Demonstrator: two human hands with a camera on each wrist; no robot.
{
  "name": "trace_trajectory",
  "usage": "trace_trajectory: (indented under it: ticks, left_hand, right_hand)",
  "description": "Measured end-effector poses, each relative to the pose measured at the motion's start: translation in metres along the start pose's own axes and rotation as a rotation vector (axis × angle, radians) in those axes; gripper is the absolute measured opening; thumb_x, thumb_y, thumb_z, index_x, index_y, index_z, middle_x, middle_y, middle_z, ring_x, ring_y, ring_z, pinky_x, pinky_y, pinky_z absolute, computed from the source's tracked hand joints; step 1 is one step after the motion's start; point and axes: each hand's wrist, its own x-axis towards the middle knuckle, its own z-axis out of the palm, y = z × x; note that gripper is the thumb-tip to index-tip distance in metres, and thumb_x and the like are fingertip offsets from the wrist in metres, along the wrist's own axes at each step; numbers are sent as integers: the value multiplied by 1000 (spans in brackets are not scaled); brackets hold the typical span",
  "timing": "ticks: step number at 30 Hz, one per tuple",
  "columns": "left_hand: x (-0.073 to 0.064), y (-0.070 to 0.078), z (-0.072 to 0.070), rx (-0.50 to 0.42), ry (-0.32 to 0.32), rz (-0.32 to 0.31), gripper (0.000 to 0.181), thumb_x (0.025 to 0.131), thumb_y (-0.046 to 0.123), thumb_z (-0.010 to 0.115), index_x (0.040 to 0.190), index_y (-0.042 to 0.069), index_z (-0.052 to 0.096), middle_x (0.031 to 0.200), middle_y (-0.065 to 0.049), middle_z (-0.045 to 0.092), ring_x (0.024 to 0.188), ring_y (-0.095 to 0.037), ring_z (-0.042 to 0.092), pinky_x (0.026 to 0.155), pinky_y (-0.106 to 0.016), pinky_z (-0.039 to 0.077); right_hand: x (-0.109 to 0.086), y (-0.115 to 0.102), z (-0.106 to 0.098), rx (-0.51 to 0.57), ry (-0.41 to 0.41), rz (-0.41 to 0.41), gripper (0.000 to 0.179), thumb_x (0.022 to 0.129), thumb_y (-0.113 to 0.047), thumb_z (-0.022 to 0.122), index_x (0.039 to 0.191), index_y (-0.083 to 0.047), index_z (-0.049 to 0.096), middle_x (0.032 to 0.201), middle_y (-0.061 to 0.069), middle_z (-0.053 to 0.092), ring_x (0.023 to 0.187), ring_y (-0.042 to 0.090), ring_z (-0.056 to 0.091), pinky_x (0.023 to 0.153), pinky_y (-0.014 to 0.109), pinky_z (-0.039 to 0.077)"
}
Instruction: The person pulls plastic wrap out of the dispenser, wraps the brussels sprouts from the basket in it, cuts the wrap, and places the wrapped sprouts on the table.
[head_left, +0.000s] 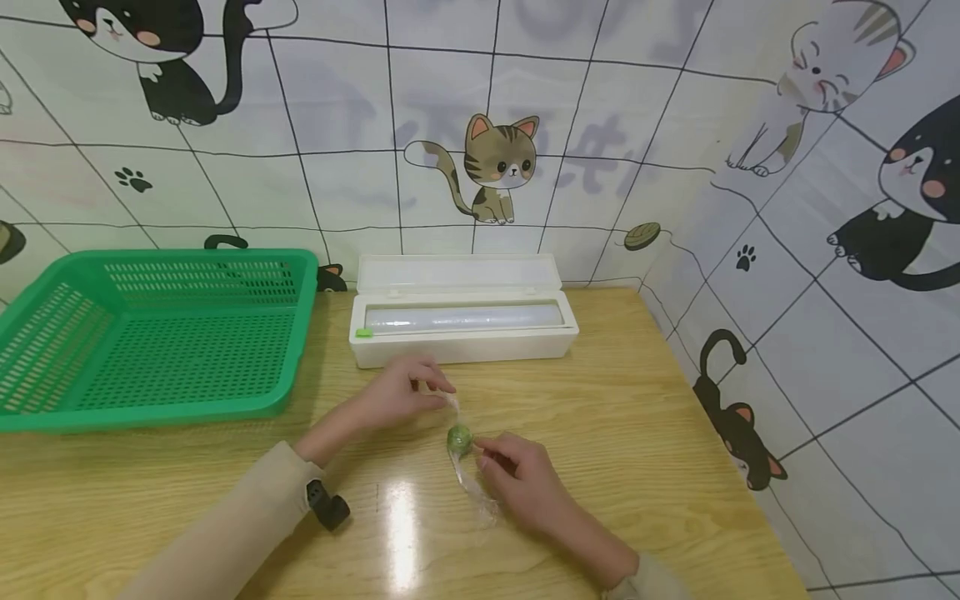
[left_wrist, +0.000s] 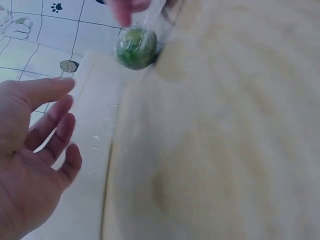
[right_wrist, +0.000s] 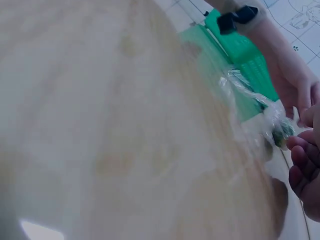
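Observation:
A small round green fruit or vegetable, wrapped in clear cling film, is between my hands over the table. One twisted film tail runs up toward my left hand, and a longer loose tail trails toward me. My right hand holds the wrapped ball at its right side, index fingertip against it. My left hand has loosely bent fingers with nothing between them in the left wrist view; the wrapped green ball shows apart from it there. In the right wrist view, crumpled film spreads beside the ball.
A white cling film dispenser stands behind my hands, lid up, a film roll inside and a green slider at its left. A green plastic basket sits at the left. Walls with cat drawings border the wooden table behind and right.

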Motion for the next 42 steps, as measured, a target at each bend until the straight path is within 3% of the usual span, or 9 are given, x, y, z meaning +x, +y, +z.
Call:
trace_trajectory:
  ticks: [3,7,12,15,19,22,26,33,42]
  left_hand:
    - [-10,2,2,-47,21,-109,13,86,-1,79,99,4,81,90,-1,73,74,-11,58,64,-25,50]
    - [-20,5,10,-88,45,-213,9,88,2,77,97,1,80,89,-3,76,75,-10,63,66,-25,54]
    - [-25,5,20,-100,23,-297,7,90,8,77,93,2,81,88,-2,77,81,-9,67,73,-24,55]
    - [-28,3,24,-164,-24,-351,9,90,10,77,93,2,80,83,-3,76,68,-8,63,61,-23,52]
    - [-31,2,28,-334,-65,-419,16,92,8,76,100,-5,77,76,-9,73,52,-12,59,48,-26,52]
    - [-33,2,30,-454,-77,-436,22,93,4,73,108,-12,73,76,-15,72,55,-16,64,52,-32,58]
    - [-33,2,33,-535,-72,-449,26,94,2,71,114,-15,69,79,-18,72,62,-18,68,61,-33,61]
    - [-32,-2,35,-573,-67,-490,29,93,0,71,117,-17,67,84,-18,74,64,-17,69,65,-33,61]
    - [-31,-4,35,-630,-73,-499,34,93,-4,69,123,-19,62,94,-18,74,71,-17,71,69,-32,61]
  right_hand:
    - [10,1,-4,12,53,57,20,97,-7,70,115,3,74,85,-5,67,73,7,57,63,23,52]
    - [29,2,-8,-3,67,159,20,94,-10,75,111,1,77,88,-1,73,76,9,62,66,24,54]
    - [49,4,-10,22,-58,270,29,92,-20,78,113,1,77,96,6,77,79,10,67,67,25,56]
    - [55,5,-9,75,-131,307,34,92,-22,79,115,3,75,95,7,77,78,11,69,65,26,57]
    - [58,7,-7,181,-186,340,33,94,-16,76,116,8,73,93,9,76,73,15,70,65,29,60]
    - [58,9,-6,248,-203,357,31,95,-12,74,117,10,71,92,13,76,68,19,70,65,32,61]
    - [58,11,-5,290,-201,362,30,95,-10,73,116,12,71,94,16,76,67,19,69,66,32,61]
    - [58,13,-4,378,-189,362,24,94,-5,74,111,12,73,97,18,76,67,16,68,67,32,61]
    - [56,12,-2,392,-163,324,17,93,-2,74,105,11,75,93,16,75,66,17,67,65,31,61]
